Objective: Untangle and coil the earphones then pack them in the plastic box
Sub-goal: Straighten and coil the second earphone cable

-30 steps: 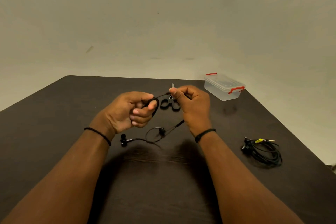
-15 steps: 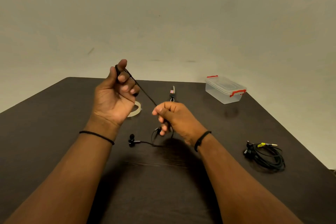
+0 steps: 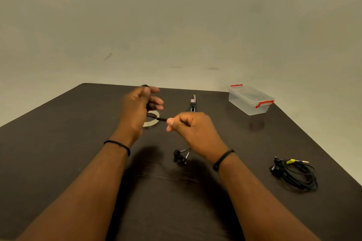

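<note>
Dark matte table (image 3: 58, 143), thin black earphone cord (image 3: 156, 118) between both hands.

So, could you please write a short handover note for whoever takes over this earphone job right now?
Left hand: raised over the table, black earphone cable wound round its fingers.
Right hand: pinches the same cable, drawn taut between the hands.
The earbuds lie on the table below the right wrist.
A second earphone set, loosely bundled, lies at the right.
Plastic box: far right, lid on, red clips.
Done: coiling begun.
Left: finish this coil, coil the second set, open the box, pack both.
</note>
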